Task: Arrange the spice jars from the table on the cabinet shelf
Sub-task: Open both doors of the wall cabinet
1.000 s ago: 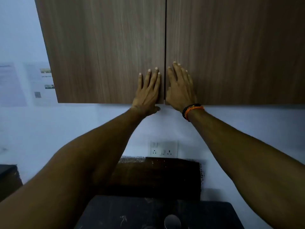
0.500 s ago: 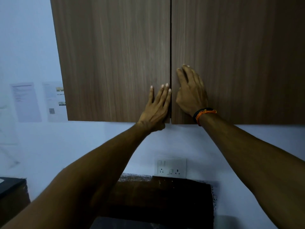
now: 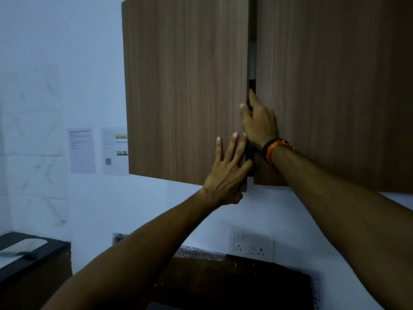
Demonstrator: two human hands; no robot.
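A wooden wall cabinet fills the upper view, and a narrow gap shows between its two doors. The left door (image 3: 187, 90) stands slightly ajar; the right door (image 3: 335, 90) lies flat. My right hand (image 3: 259, 124), with an orange and black wristband, hooks its fingers into the gap and grips the left door's edge, thumb on the door's front. My left hand (image 3: 225, 173) lies with straight, spread fingers on the lower right corner of the left door, thumb at the edge. No spice jars or shelf are in sight.
Below the cabinet a white wall socket (image 3: 252, 246) sits above a dark backsplash panel (image 3: 234, 285). Two paper sheets (image 3: 82, 151) hang on the wall to the left. A black counter (image 3: 44, 251) with a white object lies at the lower left.
The view has swung to the left and up. My right hand slid from flat on the right door into the gap, and the left door has come slightly ajar. My left hand stays on that door.
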